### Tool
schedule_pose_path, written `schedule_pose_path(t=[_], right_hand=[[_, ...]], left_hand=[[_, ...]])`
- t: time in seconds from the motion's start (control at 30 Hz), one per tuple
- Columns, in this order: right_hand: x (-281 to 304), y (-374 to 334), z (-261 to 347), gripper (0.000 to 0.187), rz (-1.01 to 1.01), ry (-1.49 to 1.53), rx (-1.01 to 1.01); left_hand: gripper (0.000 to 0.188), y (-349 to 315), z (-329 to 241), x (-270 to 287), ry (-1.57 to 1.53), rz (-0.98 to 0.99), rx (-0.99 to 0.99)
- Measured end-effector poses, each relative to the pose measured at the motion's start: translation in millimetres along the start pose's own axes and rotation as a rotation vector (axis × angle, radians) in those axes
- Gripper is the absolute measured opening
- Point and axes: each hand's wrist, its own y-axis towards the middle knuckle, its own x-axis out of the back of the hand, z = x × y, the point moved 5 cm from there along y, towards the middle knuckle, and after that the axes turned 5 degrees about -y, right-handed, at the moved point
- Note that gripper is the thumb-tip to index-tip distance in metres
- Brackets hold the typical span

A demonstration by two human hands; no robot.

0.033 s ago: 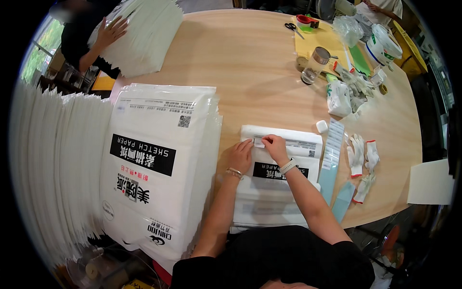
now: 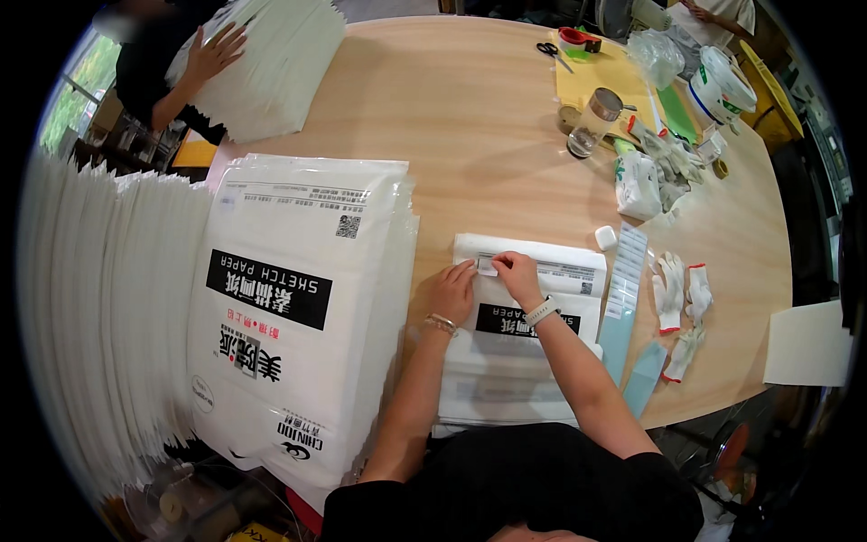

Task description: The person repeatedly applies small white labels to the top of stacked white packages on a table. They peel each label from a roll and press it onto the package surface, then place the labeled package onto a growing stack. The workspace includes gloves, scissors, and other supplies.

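A flat white plastic pack of sketch paper (image 2: 506, 375) with a black printed block lies before me. Near its far left corner is a small white label (image 2: 487, 269). My right hand (image 2: 517, 280) pinches the label's right side between thumb and fingertips. Beside it, my left hand (image 2: 452, 294) rests on the pack's left edge, fingers stretched forward, tips close to the label's left end. Whether the label is fully stuck down cannot be seen. Right of the pack lies a pale blue backing strip (image 2: 615, 339) with rows of white labels on its far part.
A tall stack of similar packs (image 2: 271, 379) stands close on my left. White gloves (image 2: 668, 294), a blue strip (image 2: 642, 379), a small white case (image 2: 605, 238), a glass jar (image 2: 591, 126) and scissors (image 2: 549, 51) lie rightward. Across the table, another person's hand (image 2: 214, 54) touches stacked sheets (image 2: 280, 72).
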Motion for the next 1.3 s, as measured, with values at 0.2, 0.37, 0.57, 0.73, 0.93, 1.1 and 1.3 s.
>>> schedule_pose_path(t=[0.2, 0.37, 0.57, 0.73, 0.93, 1.1, 1.3], right_hand=[[-2, 1, 8, 0.013, -0.016, -0.063, 0.002], [-3, 2, 11, 0.014, -0.014, -0.093, 0.003], [-4, 3, 8, 0.014, -0.018, -0.104, -0.003], [-7, 2, 7, 0.013, -0.048, -0.119, 0.037], [-14, -4, 16, 0.021, -0.053, -0.436, 0.165], [15, -5, 40, 0.052, -0.192, -0.626, 0.044], [95, -34, -18, 0.045, -0.383, -0.432, 0.132]], left_hand=[[0.019, -1, 3, 1, -0.061, -0.038, 0.001], [0.027, 0, 0, 1, -0.011, -0.043, -0.038], [0.036, 0, -3, 0, 0.03, 0.003, -0.035], [0.04, -1, -4, -3, 0.051, 0.052, -0.019], [0.04, -1, -4, -6, 0.12, 0.07, -0.009], [0.037, 0, -4, -7, 0.146, 0.112, 0.003], [0.025, 21, 6, -4, 0.052, 0.074, 0.259]])
